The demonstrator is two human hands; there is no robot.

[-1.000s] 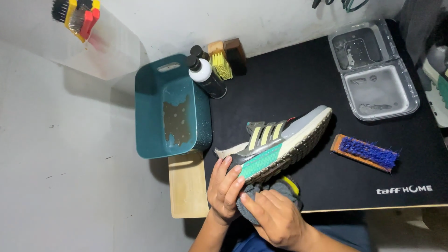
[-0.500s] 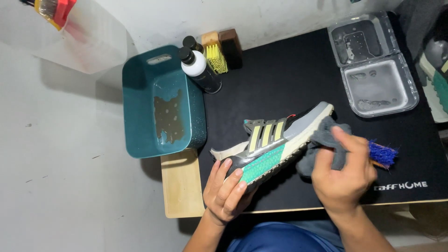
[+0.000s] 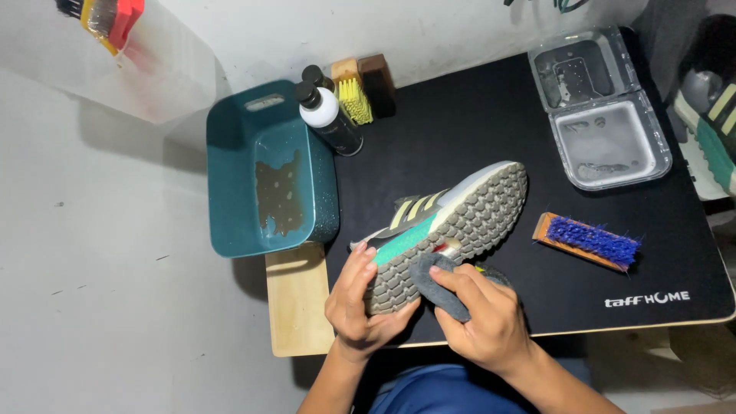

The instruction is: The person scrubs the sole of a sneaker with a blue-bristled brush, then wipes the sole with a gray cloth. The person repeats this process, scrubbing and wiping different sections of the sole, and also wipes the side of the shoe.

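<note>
A grey sneaker (image 3: 452, 218) with yellow stripes and a green midsole patch lies tipped on its side on the black mat (image 3: 498, 123), its studded sole turned toward me. My left hand (image 3: 356, 295) grips the shoe's near end from below. My right hand (image 3: 483, 318) holds a grey cloth (image 3: 437, 280) and presses it against the sole near that end.
A teal basin (image 3: 268, 172) with a little dirty water stands left of the mat. Two bottles (image 3: 326, 115) and two brushes (image 3: 364, 88) stand at the back. A blue-bristled brush (image 3: 586, 240) lies right of the shoe. A clear open box (image 3: 602, 115) sits far right, beside another shoe (image 3: 709, 115).
The shoe has been rolled so its sole faces me. My right hand with the cloth went out to the shoe's far end, then came back to the near end of the sole.
</note>
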